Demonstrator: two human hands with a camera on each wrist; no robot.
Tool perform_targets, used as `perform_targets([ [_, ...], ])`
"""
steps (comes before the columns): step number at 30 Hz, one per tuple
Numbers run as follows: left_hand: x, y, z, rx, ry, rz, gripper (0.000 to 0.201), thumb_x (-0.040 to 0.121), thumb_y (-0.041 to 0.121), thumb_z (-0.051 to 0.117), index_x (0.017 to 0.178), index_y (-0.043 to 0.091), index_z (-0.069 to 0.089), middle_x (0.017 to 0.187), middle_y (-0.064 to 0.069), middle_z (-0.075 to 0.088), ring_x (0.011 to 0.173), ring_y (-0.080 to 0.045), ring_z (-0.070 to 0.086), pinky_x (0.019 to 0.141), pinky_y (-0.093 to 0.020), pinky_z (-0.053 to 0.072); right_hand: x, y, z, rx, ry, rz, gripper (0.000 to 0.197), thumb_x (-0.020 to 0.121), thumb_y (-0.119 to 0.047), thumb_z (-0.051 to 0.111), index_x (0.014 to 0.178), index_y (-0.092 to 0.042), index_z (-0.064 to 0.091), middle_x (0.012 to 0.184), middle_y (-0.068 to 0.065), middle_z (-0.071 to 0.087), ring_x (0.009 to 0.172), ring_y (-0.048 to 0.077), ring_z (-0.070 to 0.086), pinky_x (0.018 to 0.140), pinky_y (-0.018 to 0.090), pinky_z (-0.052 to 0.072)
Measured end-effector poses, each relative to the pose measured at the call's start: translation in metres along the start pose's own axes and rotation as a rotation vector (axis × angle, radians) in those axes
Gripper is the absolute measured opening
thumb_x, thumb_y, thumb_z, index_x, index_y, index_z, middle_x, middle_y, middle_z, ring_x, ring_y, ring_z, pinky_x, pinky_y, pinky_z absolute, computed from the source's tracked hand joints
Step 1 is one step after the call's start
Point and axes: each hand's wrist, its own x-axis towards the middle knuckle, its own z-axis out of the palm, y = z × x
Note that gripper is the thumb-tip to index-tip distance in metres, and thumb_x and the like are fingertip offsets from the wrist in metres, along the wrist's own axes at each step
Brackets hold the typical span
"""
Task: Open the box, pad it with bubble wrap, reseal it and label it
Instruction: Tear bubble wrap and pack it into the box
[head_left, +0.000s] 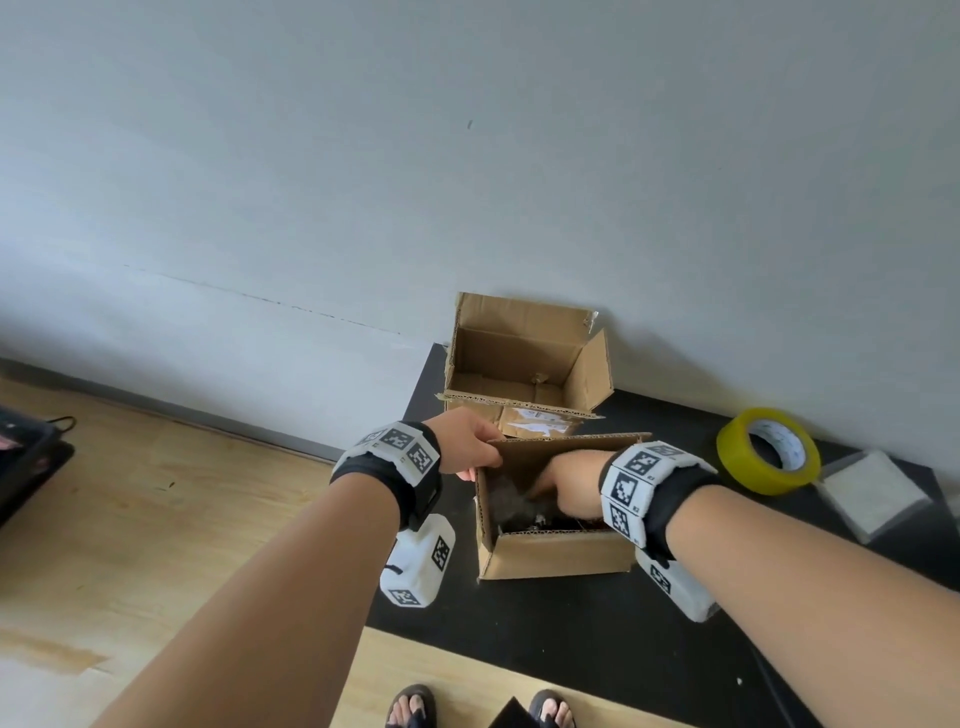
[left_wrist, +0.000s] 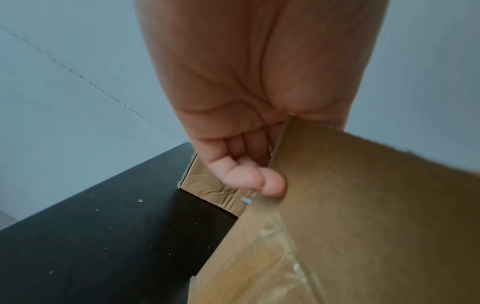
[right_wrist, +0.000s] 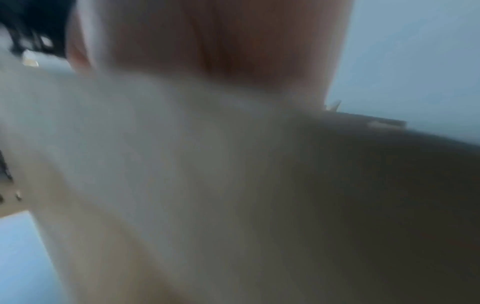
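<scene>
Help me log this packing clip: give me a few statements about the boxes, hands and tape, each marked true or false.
1. The left hand grips the near box at its left flap. True.
2. The right hand rests on the tape roll. False: it reaches inside the near box.
3. The far box is sealed. False: its flaps stand open.
4. The tape roll is yellow and lies on the black mat. True.

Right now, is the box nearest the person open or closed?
Open. The near box has its flaps up; the left hand grips one flap, and the right hand reaches inside it.
</scene>
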Motion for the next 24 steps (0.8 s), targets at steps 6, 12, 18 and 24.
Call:
perform_targets([
  [6, -0.002, 0.000, 0.001, 0.009, -0.037, -0.009, 0.018, 0.091, 0.015, 0.057, 0.101, 0.024, 0.069, 0.090, 0.000, 0.066, 0.070, -0.007, 0.059, 0.064, -0.015, 0.049, 0.012, -0.026, 0.009, -0.021, -0.116, -0.112, 0.045, 0.098, -0.011, 0.042, 0.141, -0.024, 0.043, 0.143, 0.003, 0.046, 0.129, 0.025, 0.044, 0.105, 0.032, 0.033],
  [12, -0.002, 0.004, 0.001, 0.045, -0.020, -0.012, 0.026, 0.091, 0.013, 0.055, 0.111, 0.021, 0.069, 0.091, 0.000, 0.065, 0.068, -0.005, 0.057, 0.064, -0.013, 0.049, 0.019, -0.030, 0.018, -0.041, -0.101, -0.108, 0.046, 0.097, -0.012, 0.043, 0.142, -0.021, 0.042, 0.141, 0.007, 0.048, 0.129, 0.028, 0.044, 0.108, 0.037, 0.033],
  [18, 0.002, 0.015, 0.000, 0.200, 0.013, -0.018, 0.021, 0.089, 0.013, 0.057, 0.103, 0.016, 0.072, 0.092, -0.009, 0.070, 0.073, -0.013, 0.059, 0.073, -0.025, 0.053, -0.006, -0.015, 0.010, 0.162, 0.028, -0.057, 0.048, 0.092, -0.015, 0.049, 0.136, -0.034, 0.051, 0.135, -0.003, 0.055, 0.121, 0.024, 0.052, 0.103, 0.035, 0.042],
  [24, 0.002, 0.053, 0.006, 0.498, 0.066, 0.001, 0.035, 0.083, 0.033, 0.068, 0.114, 0.017, 0.068, 0.113, 0.002, 0.067, 0.104, -0.018, 0.062, 0.091, -0.032, 0.050, -0.042, 0.015, 0.002, 0.366, 0.199, 0.119, 0.025, 0.088, -0.015, 0.055, 0.106, -0.021, 0.072, 0.098, 0.000, 0.073, 0.088, 0.017, 0.070, 0.081, 0.029, 0.057],
])
